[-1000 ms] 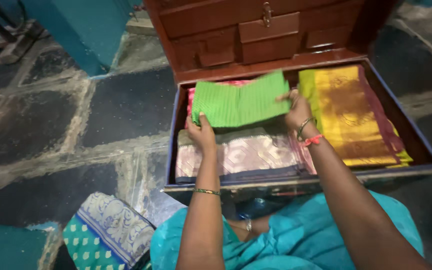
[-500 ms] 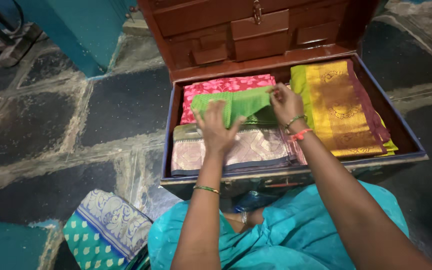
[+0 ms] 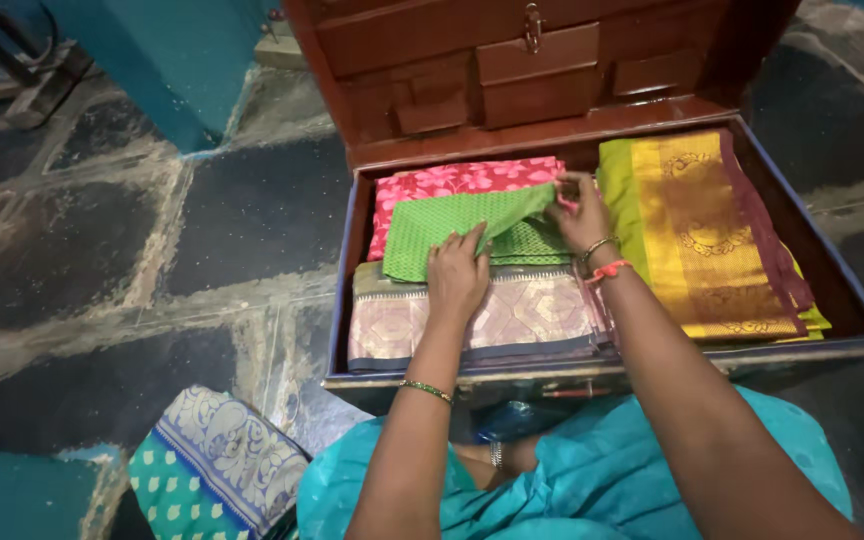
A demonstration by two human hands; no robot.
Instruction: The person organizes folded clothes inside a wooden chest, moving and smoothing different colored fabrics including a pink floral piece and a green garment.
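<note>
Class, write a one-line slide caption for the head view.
Left hand presses a folded green cloth while right hand pinches its corner, inside an open trunk.

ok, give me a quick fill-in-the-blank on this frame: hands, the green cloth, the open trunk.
1. The left hand presses flat on the folded ____ cloth.
2. The right hand pinches that cloth's upper ____ corner.
3. Under the cloth's far edge lies a ____ floral fabric.
4. The yellow-green and gold fabric fills the ____ side of the trunk.

Missing words: green; right; pink; right
</note>
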